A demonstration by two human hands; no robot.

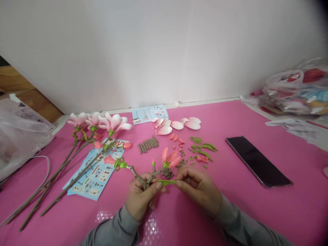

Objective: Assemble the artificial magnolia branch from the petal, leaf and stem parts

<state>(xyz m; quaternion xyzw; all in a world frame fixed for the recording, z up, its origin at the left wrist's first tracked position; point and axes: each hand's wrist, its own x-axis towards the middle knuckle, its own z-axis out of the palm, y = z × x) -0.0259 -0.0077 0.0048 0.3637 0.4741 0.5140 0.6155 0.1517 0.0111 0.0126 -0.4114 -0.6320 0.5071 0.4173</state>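
Observation:
My left hand (139, 200) is closed around a brown toy branch (138, 176) built from plastic pieces. The branch forks and carries a pink flower (171, 158), a small bud (153, 162) and a green calyx piece (120, 164). Between my two hands lies a long green leaf piece (167, 182), its left end by my left thumb. My right hand (201, 189) pinches the leaf's right end with thumb and forefinger. Whether the leaf is joined to the branch is hidden by my left fingers.
Finished magnolia stems (74, 172) lie over a printed instruction sheet (89, 184) at left. Loose white-pink petals (176, 125), brown sticks (148, 145) and green leaf parts (208, 147) are spread beyond my hands. A phone (257, 160) lies at right; plastic bags (284, 90) stand behind it.

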